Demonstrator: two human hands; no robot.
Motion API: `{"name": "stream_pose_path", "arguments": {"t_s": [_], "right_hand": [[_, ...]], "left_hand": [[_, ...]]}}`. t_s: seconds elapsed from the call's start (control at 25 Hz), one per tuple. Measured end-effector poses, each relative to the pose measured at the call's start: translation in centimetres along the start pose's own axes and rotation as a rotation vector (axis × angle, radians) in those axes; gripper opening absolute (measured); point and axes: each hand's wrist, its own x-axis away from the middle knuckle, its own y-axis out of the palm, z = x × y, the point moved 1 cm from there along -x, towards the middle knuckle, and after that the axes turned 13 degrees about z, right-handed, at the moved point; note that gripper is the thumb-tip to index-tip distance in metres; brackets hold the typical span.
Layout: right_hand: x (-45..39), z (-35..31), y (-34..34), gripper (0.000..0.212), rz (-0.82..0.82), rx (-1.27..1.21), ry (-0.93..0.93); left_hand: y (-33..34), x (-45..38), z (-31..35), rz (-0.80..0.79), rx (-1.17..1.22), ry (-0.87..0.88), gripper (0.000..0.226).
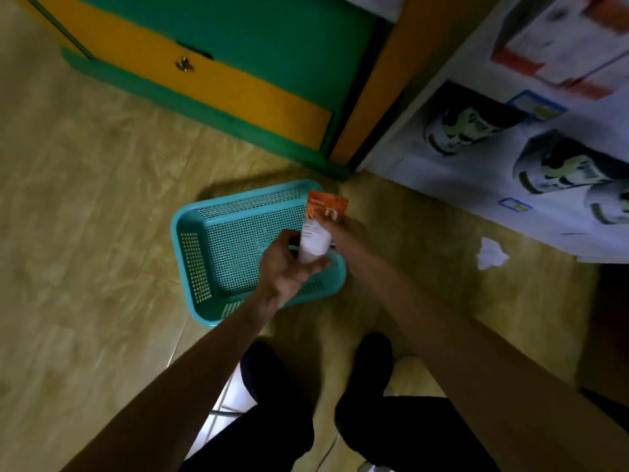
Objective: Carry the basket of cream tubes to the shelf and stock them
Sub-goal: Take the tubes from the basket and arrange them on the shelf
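**Tube in both hands, basket on the floor**

The left hand (289, 264) wraps the cap end of a cream tube (318, 233); the right hand (343, 233) pinches its orange crimped end. White-bodied, it looks light, soft and squeezable, best held mid-body. Beneath, the teal mesh basket (218, 247) appears empty and rigid. The shelf (425, 137) stands beyond.

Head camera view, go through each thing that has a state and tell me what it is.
basket: on the floor, no tubes visible inside
cream tube: held above the basket by both hands
left hand: gripping the tube's white lower end
right hand: holding its orange end
cabinet drawer: closed
crumpled paper: lying on the floor
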Motion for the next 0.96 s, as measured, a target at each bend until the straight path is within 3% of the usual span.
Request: {"name": "stream_pose_path", "arguments": {"t_s": [0.08, 0.24, 0.36, 0.52, 0.68, 0.76, 0.84, 0.96], "right_hand": [[1.6, -1.1, -2.1, 0.048, 0.005, 0.007, 0.032], [6.5, -5.3, -8.7, 0.029, -0.023, -0.107, 0.012], [11.0, -11.1, -14.3, 0.016, -0.066, -0.144, -0.070], [19.1, -21.3, -23.9, 0.010, 0.033, -0.271, -0.183], [24.8, -30.4, -31.3, 0.011, 0.340, -0.367, -0.457], [26.7, -34.6, -34.6, 0.007, 0.508, -0.348, -0.619], [28.6, -38.1, -37.2, 0.016, 0.648, -0.300, -0.716], [31.5, -42.1, -40.1, 0.023, 0.700, -0.239, -0.823]], "left_hand": [[-0.2, 1.7, 2.2, -0.047, 0.088, -0.041, 0.053], [-2.3, 6.0, 8.6, -0.169, 0.236, -0.159, 0.052], [-4.2, 9.6, 15.4, -0.320, 0.206, -0.130, 0.049], [-6.1, 15.2, 28.5, -0.330, 0.147, 0.115, 0.033], [-5.6, 20.7, 41.4, -0.269, 0.126, 0.389, 0.034], [-4.9, 23.4, 47.2, -0.227, 0.112, 0.599, 0.035], [-4.8, 25.7, 51.9, -0.173, 0.086, 0.788, 0.037], [-5.3, 28.2, 56.8, -0.127, 0.062, 0.911, 0.040]]}}
